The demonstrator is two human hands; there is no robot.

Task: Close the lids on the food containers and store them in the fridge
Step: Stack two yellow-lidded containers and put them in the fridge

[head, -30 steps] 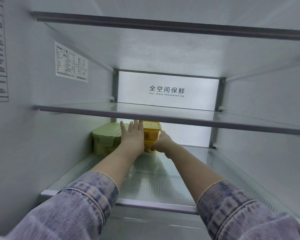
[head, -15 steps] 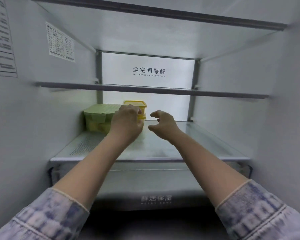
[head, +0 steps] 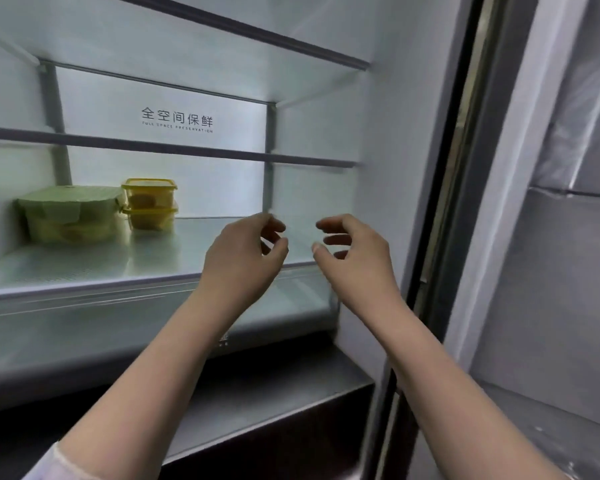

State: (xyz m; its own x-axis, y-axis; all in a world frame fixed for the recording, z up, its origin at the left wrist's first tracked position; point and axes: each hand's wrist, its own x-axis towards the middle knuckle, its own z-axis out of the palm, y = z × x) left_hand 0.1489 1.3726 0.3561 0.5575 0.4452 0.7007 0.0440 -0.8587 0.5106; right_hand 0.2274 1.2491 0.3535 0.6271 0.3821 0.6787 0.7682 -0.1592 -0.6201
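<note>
Inside the open fridge (head: 388,140), a green-lidded container (head: 70,213) sits on the glass shelf (head: 160,261) near its back left corner, lid on; just beside it on the right, touching or nearly so, stand two yellow-lidded containers (head: 149,204), one stacked on the other, both lidded, close to the shelf's back edge; something pale yellow shows through their walls, too blurred to name. The left hand (head: 245,261) hangs in the air before the shelf's front edge, toward its right end, fingers loosely curled around nothing; the right hand (head: 352,258) hovers just beside it, near the shelf's front right corner, fingers likewise loosely bent and holding nothing; the two hands are apart, well clear of the containers. A second shelf (head: 187,150) runs above; the lit back panel (head: 174,109) carries printed lettering. The fridge door (head: 551,237) stands open at the right.
</note>
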